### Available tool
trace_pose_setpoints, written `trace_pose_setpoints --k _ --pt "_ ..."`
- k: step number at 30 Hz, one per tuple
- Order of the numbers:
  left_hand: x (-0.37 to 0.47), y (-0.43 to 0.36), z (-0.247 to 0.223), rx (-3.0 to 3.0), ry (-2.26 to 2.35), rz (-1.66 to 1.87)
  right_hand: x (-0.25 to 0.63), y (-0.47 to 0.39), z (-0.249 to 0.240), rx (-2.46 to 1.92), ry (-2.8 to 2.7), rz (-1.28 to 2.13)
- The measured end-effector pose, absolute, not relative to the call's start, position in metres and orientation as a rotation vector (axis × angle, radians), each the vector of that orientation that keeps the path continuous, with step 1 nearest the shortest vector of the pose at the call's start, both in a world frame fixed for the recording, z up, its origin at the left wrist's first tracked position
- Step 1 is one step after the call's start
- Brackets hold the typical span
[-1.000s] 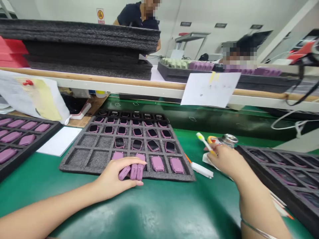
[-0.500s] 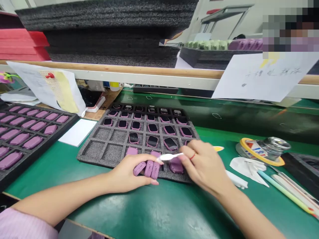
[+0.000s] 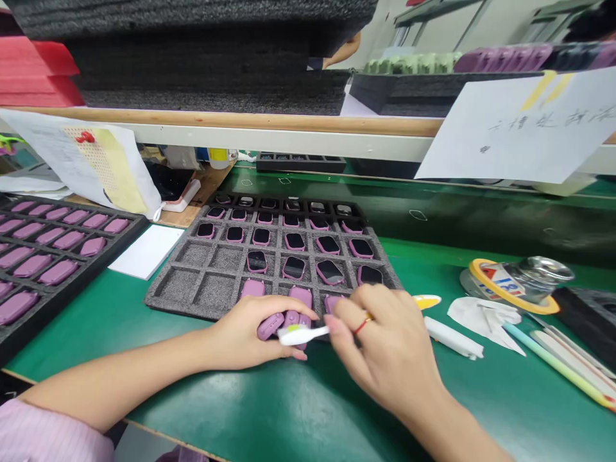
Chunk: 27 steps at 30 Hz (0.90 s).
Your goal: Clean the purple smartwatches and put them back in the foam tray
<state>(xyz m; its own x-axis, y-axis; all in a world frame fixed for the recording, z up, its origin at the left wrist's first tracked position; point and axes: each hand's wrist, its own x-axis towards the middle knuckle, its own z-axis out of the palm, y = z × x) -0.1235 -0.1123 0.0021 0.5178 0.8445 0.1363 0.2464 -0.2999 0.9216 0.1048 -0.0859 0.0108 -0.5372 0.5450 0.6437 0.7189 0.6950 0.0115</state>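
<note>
Between the thumb and fingers of my left hand (image 3: pixel 250 333) are several purple watch cases (image 3: pixel 270 326), held side by side. My right hand (image 3: pixel 385 340) is closed around a white toothbrush (image 3: pixel 301 334), whose head lies across the watch cases; whether its bristles touch them I cannot tell. Behind both hands is a grey foam tray (image 3: pixel 219 290) with square compartments. Purple watches with dark screens (image 3: pixel 294 241) fill many of them, and purple pieces (image 3: pixel 253 288) in the front row show no dark screen. My hands cover part of the tray's front edge.
Another foam tray of purple watch cases (image 3: pixel 58 272) lies at left, beside a white paper pad (image 3: pixel 147 251). At right are a glass bottle (image 3: pixel 529 279), crumpled tissue (image 3: pixel 481 317), a white tube-like object (image 3: pixel 455 338) and several pens (image 3: pixel 558 366). A shelf (image 3: pixel 269 138) with stacked foam crosses above.
The toothbrush has moved left and down over the watch cases, with my right hand lower. My left hand keeps its hold. The camera view has shifted slightly.
</note>
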Motion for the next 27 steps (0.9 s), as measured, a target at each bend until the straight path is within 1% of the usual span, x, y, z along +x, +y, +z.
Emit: trace_pose_setpoints --k 2,5,7,11,15,19,24,27 --pt "-0.122 -0.112 0.003 1.820 0.940 0.798 0.103 -0.088 0.013 -0.927 -2.327 -0.440" --pt "-0.121 -0.112 0.003 1.789 1.015 0.791 0.106 -0.085 0.015 -1.026 -2.241 -0.513" --pt "-0.120 -0.112 0.003 1.801 1.019 0.806 0.108 -0.084 0.015 -1.024 -2.200 -0.475" --pt "-0.119 -0.112 0.003 1.816 1.010 0.844 0.109 -0.086 0.015 -0.867 -2.303 -0.426" --pt "-0.119 -0.113 0.003 1.817 1.037 0.828 0.111 -0.085 0.016 -0.980 -2.188 -0.414" --pt "-0.119 -0.114 0.002 1.841 0.999 0.849 0.113 -0.084 0.014 -0.850 -2.284 -0.287" --pt "-0.119 -0.114 0.001 1.902 1.040 0.827 0.110 -0.082 0.010 -1.006 -2.195 -0.300" --pt "-0.117 -0.116 0.000 1.930 1.003 0.878 0.098 -0.095 0.011 -0.921 -2.222 -0.254"
